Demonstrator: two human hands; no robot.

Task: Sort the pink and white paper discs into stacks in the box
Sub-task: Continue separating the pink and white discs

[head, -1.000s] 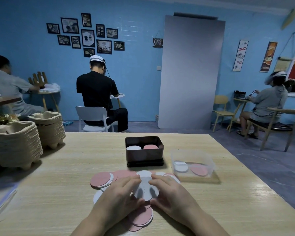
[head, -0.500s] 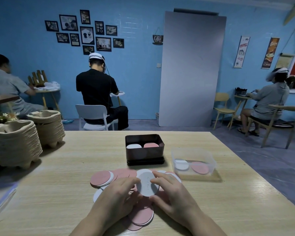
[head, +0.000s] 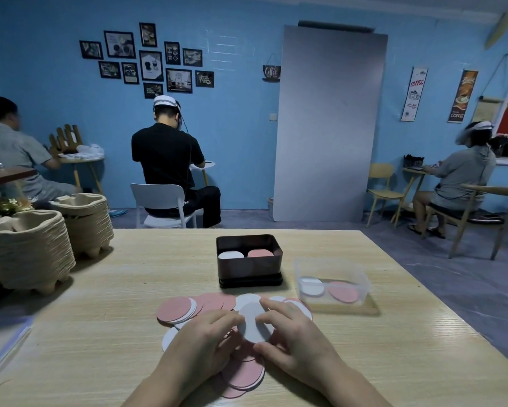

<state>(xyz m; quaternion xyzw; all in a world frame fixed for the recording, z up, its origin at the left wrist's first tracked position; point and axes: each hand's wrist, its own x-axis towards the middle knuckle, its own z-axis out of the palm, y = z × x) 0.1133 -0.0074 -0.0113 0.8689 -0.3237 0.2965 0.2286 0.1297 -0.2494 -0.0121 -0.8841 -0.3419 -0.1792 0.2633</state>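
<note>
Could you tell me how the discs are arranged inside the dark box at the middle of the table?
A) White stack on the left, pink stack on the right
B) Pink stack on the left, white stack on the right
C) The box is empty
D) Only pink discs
A: inside the dark box, the white stack sits on the left and the pink stack on the right, side by side.
</note>
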